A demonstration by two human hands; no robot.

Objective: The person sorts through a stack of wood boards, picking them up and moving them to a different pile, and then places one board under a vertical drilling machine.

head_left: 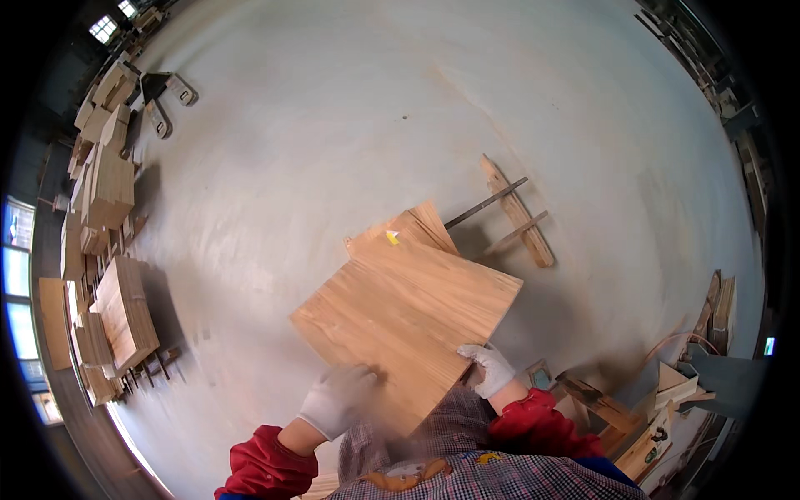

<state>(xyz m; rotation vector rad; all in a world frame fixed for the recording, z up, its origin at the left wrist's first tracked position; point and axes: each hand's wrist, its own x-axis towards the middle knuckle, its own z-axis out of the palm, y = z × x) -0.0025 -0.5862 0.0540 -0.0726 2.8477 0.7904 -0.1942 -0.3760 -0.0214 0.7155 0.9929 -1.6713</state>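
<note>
A broad, flat wooden panel [400, 308] with light brown grain lies tilted in front of me. My right hand [490, 369], in a white glove, grips its right edge, thumb on top and the other fingers hidden beneath. At the panel's near left edge is my left hand [337, 402], also gloved and smeared by motion. Its fingertips reach the wood, but their pose does not show clearly. Under the far part of the panel sits a stack of similar boards [429, 223]. A small yellow and white mark [392, 237] shows on the top board there.
Beyond the stack, dark bars [487, 202] cross a wooden beam [521, 212] near the floor. Piles of boards [125, 312] line the left side. A pallet jack [167, 100] stands at the far left. Close on my right are a wooden frame [612, 404] and a green-grey machine part [729, 379].
</note>
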